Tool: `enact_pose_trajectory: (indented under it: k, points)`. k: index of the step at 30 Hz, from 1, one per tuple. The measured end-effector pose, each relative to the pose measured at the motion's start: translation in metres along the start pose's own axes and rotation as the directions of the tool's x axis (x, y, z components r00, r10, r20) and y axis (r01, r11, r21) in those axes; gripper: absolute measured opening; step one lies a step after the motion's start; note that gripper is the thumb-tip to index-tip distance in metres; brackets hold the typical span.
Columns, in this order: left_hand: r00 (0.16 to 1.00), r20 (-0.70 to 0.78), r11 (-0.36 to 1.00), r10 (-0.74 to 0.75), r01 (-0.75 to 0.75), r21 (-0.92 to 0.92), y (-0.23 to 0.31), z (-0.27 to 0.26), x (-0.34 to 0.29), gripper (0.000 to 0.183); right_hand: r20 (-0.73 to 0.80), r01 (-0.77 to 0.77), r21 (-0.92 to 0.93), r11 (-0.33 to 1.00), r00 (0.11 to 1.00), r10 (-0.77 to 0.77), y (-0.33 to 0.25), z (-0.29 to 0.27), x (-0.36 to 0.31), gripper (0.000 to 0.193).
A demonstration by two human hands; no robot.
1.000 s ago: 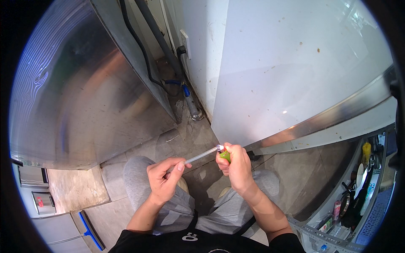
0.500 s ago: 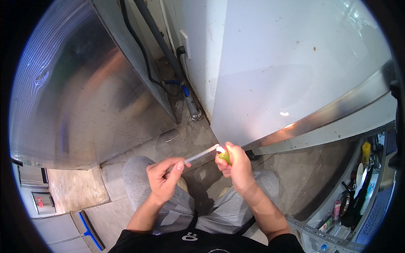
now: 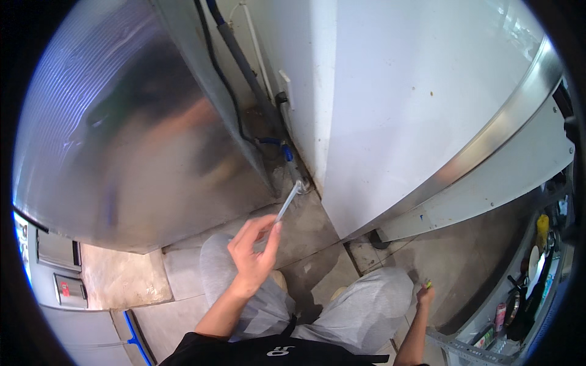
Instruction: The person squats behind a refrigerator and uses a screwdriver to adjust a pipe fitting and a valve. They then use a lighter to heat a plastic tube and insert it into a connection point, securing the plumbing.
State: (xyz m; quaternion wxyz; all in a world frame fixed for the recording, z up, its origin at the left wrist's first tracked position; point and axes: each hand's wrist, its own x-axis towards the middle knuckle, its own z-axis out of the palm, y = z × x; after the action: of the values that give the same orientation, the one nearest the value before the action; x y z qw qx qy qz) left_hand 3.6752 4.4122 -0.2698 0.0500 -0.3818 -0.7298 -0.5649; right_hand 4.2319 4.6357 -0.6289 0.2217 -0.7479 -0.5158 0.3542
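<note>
Off near right, the right hand (image 3: 425, 296) gripped a green lighter (image 3: 428, 284); left hand (image 3: 253, 251) had a thin translucent tube (image 3: 288, 204) pinched.

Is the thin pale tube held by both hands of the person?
No, only the left hand grips the tube; the right hand is apart from it, at the lower right.

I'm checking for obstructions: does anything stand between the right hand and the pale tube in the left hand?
Yes, seemingly: the grey-trousered right knee partly crosses the straight line in the picture from the right hand to the pale tube in the left hand. Nothing visible blocks a route above the knee.
</note>
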Motion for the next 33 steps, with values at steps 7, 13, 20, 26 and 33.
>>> enact_pose_trajectory:
  k: [7,13,20,26,33]
  points:
    - [0.969,-0.018,0.928,-0.246,0.23,-0.294,0.025,-0.046,0.024,0.016,-0.453,0.244,-0.371,0.896,0.795,-0.404,0.116,0.096,0.043,0.036]
    - [0.948,0.092,0.873,-0.304,0.316,-0.372,0.051,-0.072,0.044,0.017,-0.32,0.122,-0.082,0.989,0.937,-0.143,-0.063,0.049,-0.029,0.031]
    - [0.94,0.266,0.754,-0.213,0.331,-0.568,0.099,-0.015,0.086,0.017,0.002,0.882,0.386,0.271,0.293,-0.956,-0.463,-0.013,-0.305,0.03]
    - [0.975,0.21,0.659,-0.074,0.205,-0.724,0.123,-0.002,0.15,0.011,-0.083,0.564,0.806,0.18,0.409,-0.909,-0.629,0.037,-0.342,0.03]
    - [0.958,0.286,0.719,-0.03,0.22,-0.659,0.104,0.004,0.216,0.022,-0.125,0.507,0.845,0.17,0.496,-0.859,-0.684,0.07,-0.33,0.018]
